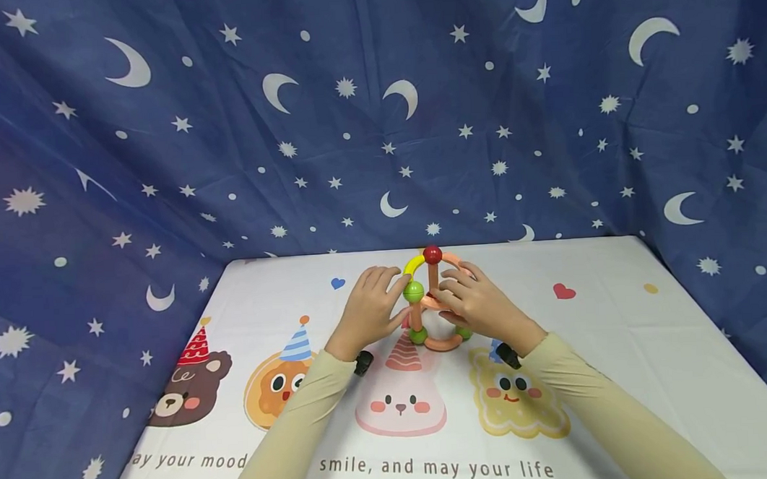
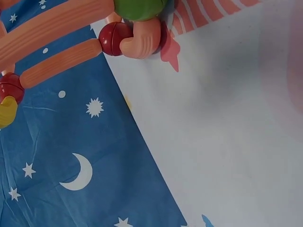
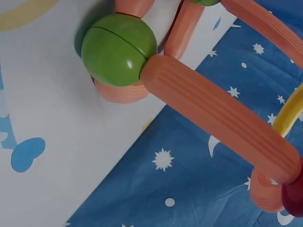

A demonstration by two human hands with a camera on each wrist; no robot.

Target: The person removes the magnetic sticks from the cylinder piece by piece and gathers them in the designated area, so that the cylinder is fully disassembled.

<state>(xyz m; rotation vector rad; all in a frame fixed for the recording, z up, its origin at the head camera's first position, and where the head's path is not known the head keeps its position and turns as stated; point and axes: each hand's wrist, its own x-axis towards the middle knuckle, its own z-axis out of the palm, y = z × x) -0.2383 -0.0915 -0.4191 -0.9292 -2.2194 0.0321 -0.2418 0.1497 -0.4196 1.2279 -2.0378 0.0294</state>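
A magnetic rod-and-ball frame (image 1: 433, 274) stands upright on the printed cloth, with a red ball (image 1: 433, 254) on top. My left hand (image 1: 369, 311) is at its left side, fingers and thumb bent about the upper green ball (image 1: 414, 291), just below a yellow curved rod (image 1: 414, 264). From the right, my right hand (image 1: 481, 303) grips the frame's side and covers much of it. The left wrist view has a straight orange rod (image 2: 57, 30) running to a green ball (image 2: 139, 7). In the right wrist view, an orange rod (image 3: 218, 116) joins a lower green ball (image 3: 118, 49).
The white cloth (image 1: 609, 314) bears cartoon figures, hearts and lettering. A dark blue curtain (image 1: 351, 111) with moons and stars rises behind the table and along its sides. A black strap (image 1: 363, 363) is on the left wrist, another (image 1: 509, 356) on the right.
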